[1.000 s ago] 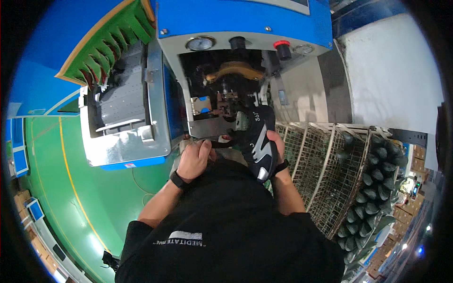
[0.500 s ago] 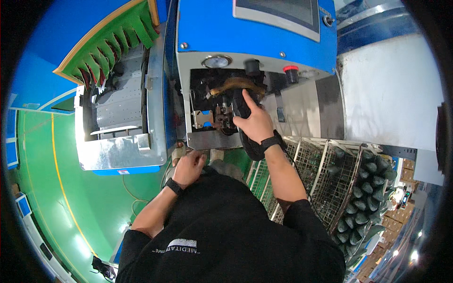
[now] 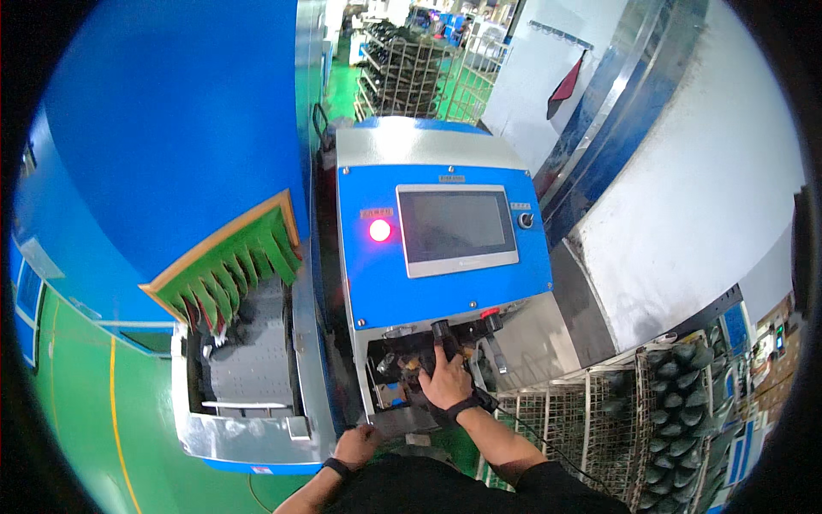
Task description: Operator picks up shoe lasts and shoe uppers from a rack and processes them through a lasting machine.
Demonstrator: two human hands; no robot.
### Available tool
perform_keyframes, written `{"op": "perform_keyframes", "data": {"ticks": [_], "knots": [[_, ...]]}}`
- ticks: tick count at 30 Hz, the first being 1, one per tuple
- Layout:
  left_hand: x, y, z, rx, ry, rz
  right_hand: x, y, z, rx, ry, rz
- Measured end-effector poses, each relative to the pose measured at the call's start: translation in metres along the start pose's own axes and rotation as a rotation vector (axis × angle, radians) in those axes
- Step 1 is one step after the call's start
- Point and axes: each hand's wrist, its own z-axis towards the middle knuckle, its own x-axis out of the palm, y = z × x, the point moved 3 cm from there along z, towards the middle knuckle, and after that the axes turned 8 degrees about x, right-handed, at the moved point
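**A:** So the dark shoe part (image 3: 435, 341) sat in the open bay of the blue machine (image 3: 445, 283), right hand (image 3: 445, 385) with its grip wrapped round it, fingers pressed onto it. Just above the grip: the black knob and red button (image 3: 490, 313).

**B:** And the left hand (image 3: 358, 445)?

**A:** Down-left of that grip, resting on the steel ledge (image 3: 402, 421); couldn't tell if it was curled or flat. My worry: fingers that deep could get nipped if the mechanism cycled. Wire racks (image 3: 599, 411) stood off to the right.

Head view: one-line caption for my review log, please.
Right hand presses a dark object into the blue machine's work bay; left hand rests at its lower edge.
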Motion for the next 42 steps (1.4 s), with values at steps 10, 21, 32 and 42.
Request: {"op": "perform_keyframes", "data": {"ticks": [10,21,32,42], "knots": [[0.024,-0.031,0.043,0.167,0.349,-0.211,-0.019,-0.004,-0.076,-0.223,-0.519,0.184],[0.054,-0.046,0.001,-0.516,1.226,-1.287,-0.058,-0.037,-0.227,-0.208,0.290,0.481],[0.046,-0.034,0.002,-0.355,0.469,-0.826,0.027,-0.027,-0.113,0.373,0.235,2.017],[0.109,-0.144,0.013,-0.045,0.321,-0.537,-0.089,-0.371,-0.341,1.136,-0.766,0.804]]}}
